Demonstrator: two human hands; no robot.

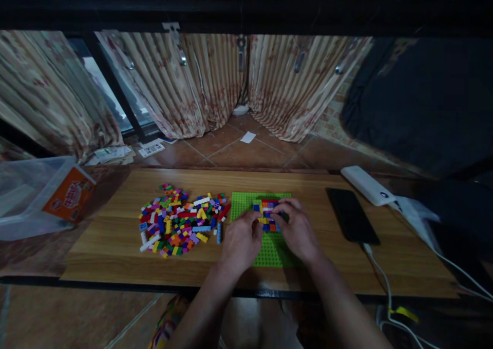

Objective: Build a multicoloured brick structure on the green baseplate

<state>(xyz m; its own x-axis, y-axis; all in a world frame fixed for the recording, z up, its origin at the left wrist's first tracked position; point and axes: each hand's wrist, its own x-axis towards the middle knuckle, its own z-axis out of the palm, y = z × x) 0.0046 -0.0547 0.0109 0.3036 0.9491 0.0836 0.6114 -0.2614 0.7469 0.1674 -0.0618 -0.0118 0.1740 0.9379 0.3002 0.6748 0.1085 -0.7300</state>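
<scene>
A patch of many-coloured toy building bricks (267, 214) stands on a green studded baseplate (269, 256) in the middle of the table. My left hand (242, 238) lies over the baseplate's left side, its fingers bent and their tips against the left edge of the patch. From the right, my right hand (296, 228) reaches in with curled fingers, thumb and fingertips closed at the patch's right side. Whether a single loose brick sits between the fingertips is too small to see. Both hands cover parts of the baseplate.
Loose bricks (173, 223) form a wide pile left of the baseplate. A black phone (352, 215) with a white cable and a white power bank (365, 185) lie at the right. A clear plastic bin (34, 200) with an orange label stands left of the wooden table (111, 256).
</scene>
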